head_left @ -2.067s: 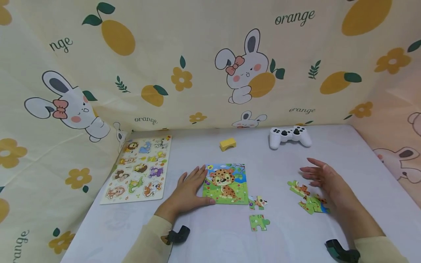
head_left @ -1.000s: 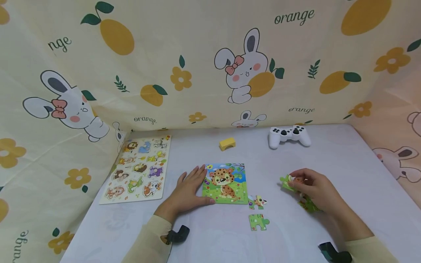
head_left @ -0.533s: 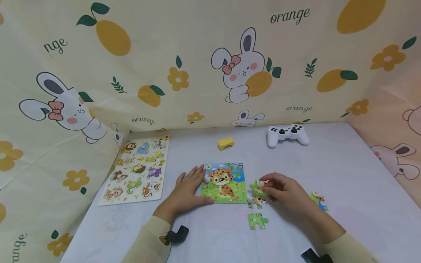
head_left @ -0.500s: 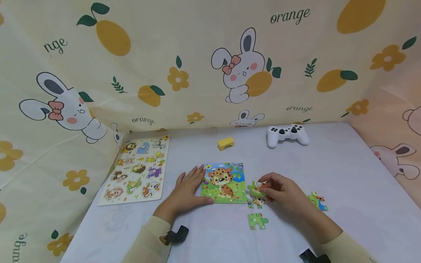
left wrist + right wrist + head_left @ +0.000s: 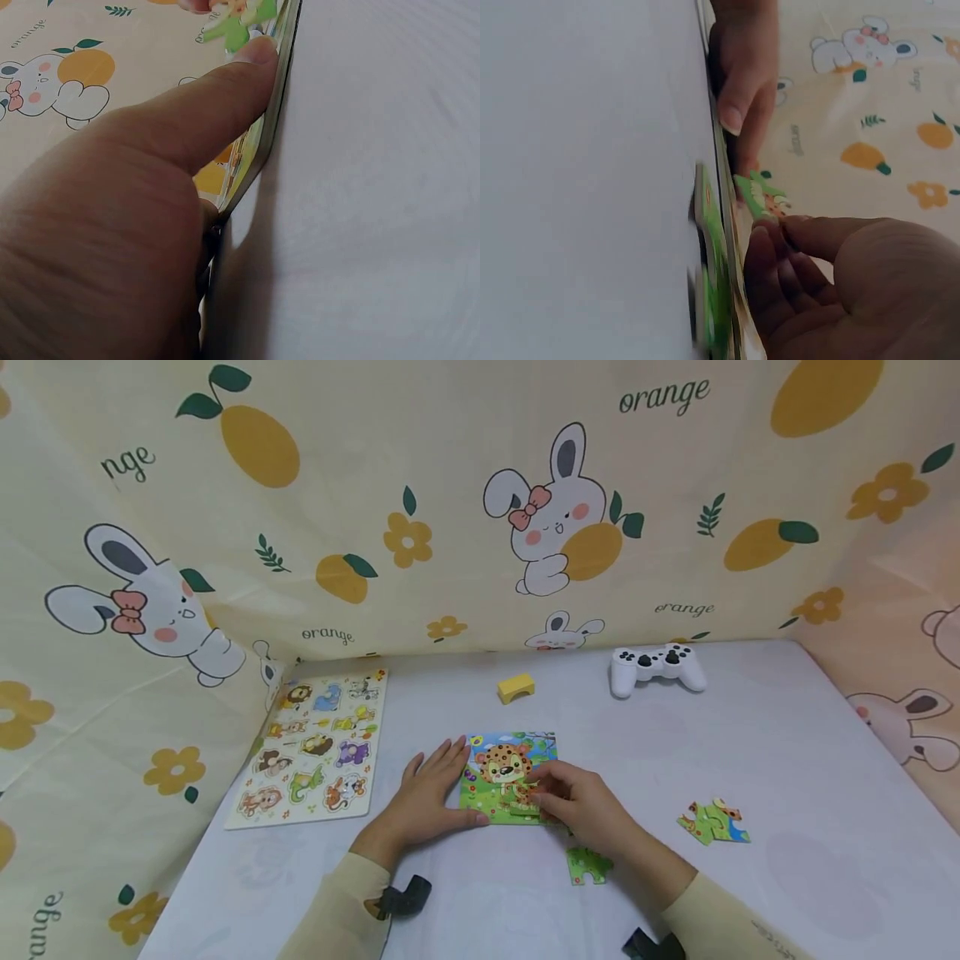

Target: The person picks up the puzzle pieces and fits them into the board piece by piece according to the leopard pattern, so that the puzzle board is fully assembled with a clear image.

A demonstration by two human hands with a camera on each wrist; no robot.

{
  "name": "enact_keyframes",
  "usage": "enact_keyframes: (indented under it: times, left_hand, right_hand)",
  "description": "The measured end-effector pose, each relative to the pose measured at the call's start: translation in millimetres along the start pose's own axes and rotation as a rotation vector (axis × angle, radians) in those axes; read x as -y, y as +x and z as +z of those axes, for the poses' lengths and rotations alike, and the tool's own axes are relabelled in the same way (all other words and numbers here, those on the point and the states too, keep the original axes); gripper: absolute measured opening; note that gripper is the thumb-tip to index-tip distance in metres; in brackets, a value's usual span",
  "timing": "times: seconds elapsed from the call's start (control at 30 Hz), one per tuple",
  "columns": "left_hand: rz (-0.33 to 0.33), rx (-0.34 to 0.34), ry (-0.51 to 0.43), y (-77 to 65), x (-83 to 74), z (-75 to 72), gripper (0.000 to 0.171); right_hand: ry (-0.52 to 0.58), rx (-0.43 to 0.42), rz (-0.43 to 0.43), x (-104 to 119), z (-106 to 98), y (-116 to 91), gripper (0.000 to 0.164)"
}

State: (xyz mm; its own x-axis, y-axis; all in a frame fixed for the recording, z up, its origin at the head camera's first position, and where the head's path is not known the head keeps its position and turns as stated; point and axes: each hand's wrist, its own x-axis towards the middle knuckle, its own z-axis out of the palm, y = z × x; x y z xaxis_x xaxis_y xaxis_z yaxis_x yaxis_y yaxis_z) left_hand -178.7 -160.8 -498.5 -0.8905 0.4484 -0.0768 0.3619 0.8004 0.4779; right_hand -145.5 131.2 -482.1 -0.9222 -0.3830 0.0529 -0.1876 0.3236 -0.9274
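The right hand (image 5: 581,806) is pinching a puzzle piece (image 5: 761,196) over the leopard puzzle (image 5: 504,758), just right of the left hand (image 5: 431,793), which is lying flat, bracing the puzzle's left edge

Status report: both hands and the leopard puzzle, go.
Left hand flat, steadying leopard puzzle. Right hand pinching puzzle piece over its lower right. Loose green piece beside right wrist, not blocking.

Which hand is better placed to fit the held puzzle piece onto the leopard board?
Right hand: it already pinches the piece over the board. Left hand lies flat, steadying its edge.
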Motion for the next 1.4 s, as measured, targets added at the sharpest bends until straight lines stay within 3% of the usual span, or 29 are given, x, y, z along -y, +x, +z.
enact_keyframes:
  times: [0.2,0.57,0.77,0.87,1.13,1.4]
  left_hand:
    - [0.008,-0.005,0.007,-0.3,0.3,0.0,0.118]
    - [0.018,-0.009,0.006,-0.3,2.4,1.9,0.119]
    - [0.022,-0.003,0.007,-0.5,2.0,1.6,0.119]
    - [0.014,-0.005,-0.001,-1.1,0.9,0.2,0.118]
    - [0.012,-0.002,-0.011,-0.4,1.5,0.1,0.118]
    - [0.015,-0.003,-0.001,0.1,3.8,1.1,0.118]
  right_hand:
    - [-0.047,0.022,-0.017,1,11,9,0.016]
    - [-0.346,0.002,-0.057,6,19,6,0.019]
    - [-0.648,0.058,-0.222,16,26,-1,0.028]
    - [-0.72,0.062,-0.254,17,28,0,0.024]
    - [-0.682,0.064,-0.166,13,28,4,0.019]
    - [-0.633,0.029,-0.019,14,28,5,0.038]
